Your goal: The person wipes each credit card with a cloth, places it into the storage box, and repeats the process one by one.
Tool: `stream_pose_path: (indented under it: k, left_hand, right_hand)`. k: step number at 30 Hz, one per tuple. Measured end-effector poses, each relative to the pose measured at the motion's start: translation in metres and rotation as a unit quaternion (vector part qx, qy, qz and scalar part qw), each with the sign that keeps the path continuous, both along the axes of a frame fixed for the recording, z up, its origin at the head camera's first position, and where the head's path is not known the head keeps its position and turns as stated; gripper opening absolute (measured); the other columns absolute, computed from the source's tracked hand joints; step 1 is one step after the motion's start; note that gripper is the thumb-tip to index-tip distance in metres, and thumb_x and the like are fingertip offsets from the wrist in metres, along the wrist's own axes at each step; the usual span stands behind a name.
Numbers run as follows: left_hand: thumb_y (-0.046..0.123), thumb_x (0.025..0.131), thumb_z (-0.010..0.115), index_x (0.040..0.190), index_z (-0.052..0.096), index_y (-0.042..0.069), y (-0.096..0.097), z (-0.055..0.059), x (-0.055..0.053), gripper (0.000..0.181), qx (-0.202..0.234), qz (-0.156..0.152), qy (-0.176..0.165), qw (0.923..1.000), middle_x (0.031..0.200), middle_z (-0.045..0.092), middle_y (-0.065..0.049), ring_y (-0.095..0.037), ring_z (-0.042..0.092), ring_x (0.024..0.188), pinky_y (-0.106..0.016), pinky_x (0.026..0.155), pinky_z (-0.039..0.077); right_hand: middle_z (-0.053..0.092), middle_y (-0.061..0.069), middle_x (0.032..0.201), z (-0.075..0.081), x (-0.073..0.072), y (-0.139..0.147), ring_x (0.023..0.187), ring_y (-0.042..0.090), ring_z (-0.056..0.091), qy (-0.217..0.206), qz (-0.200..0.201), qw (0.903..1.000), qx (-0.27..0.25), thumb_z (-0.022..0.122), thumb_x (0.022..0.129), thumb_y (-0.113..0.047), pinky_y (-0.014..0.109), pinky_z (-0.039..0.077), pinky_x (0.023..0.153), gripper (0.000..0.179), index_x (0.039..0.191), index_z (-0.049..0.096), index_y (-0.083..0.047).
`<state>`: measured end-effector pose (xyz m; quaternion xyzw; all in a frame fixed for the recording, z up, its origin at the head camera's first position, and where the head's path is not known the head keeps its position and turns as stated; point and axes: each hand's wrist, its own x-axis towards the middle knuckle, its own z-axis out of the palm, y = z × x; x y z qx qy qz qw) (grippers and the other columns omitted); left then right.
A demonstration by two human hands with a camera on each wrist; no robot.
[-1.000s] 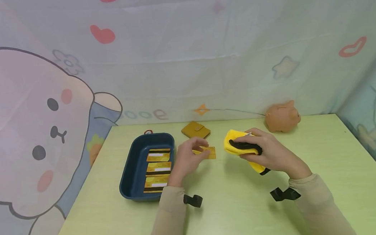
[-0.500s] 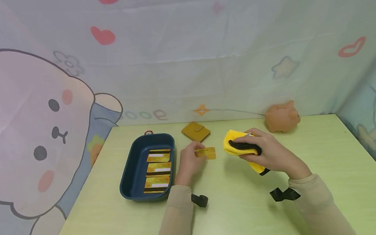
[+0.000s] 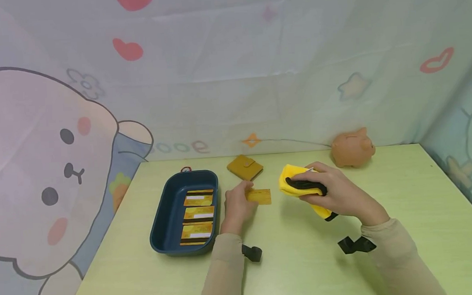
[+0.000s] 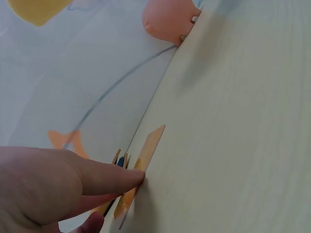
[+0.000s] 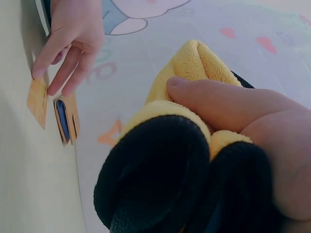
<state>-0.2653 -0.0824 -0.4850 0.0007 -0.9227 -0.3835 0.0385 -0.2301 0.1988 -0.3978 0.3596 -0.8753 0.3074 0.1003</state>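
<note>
My left hand (image 3: 237, 207) pinches a golden-yellow card (image 3: 262, 196) by its left end, thumb against its edge. In the left wrist view the card (image 4: 151, 141) is tilted, with a shadow on the table beside it. To the right, my right hand (image 3: 341, 191) grips a folded yellow cloth (image 3: 288, 180) with black edging, held above the table. Up close in the right wrist view, the cloth (image 5: 194, 63) looks fluffy, and my thumb presses on it. Left of my left hand stands a dark blue tray (image 3: 155, 231) holding 3 similar yellow cards (image 3: 189, 230) in a column.
A mustard wallet (image 3: 244, 167) lies just beyond the left hand. An orange piggy bank (image 3: 352, 149) stands at the back right against the printed curtain (image 3: 217, 99). Part of a small red-and-white round item (image 3: 186, 169) shows behind the tray. The pale green table (image 3: 292, 270) spans the foreground.
My left hand has moved slightly right, closed its thumb and fingers onto the card's left end and tilted the card. The right hand and cloth have stayed nearly still.
</note>
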Motion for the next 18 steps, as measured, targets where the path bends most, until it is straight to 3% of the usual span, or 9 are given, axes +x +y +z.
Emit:
stream_pose_path:
  k: [9,18]
  left_hand:
    - [0.010,0.084,0.088,0.141,0.067,0.016,0.0004,-0.0044,-0.0044,0.061,-0.057,-0.017,-0.012,0.9982,0.134,0.071,-0.006,-0.041,0.052,0.117,-0.055,0.098,0.048]
    - [0.015,0.085,0.089,0.138,0.068,0.016,0.0016,-0.0026,-0.0028,0.057,-0.090,-0.038,-0.015,0.9951,0.128,0.068,-0.009,-0.040,0.051,0.114,-0.055,0.093,0.049]
  right_hand:
    - [0.064,0.007,0.124,-0.0011,0.0002,-0.0005,0.102,0.020,0.066,0.000,-0.002,1.0000,0.004,0.090,0.086,-0.017,0.035,0.061,0.078,0.051,0.133,0.073,-0.020]
    - [0.063,0.006,0.123,-0.0011,-0.0001,-0.0010,0.100,0.019,0.066,0.000,-0.003,1.0000,0.003,0.090,0.085,-0.015,0.034,0.061,0.077,0.051,0.133,0.073,-0.020]
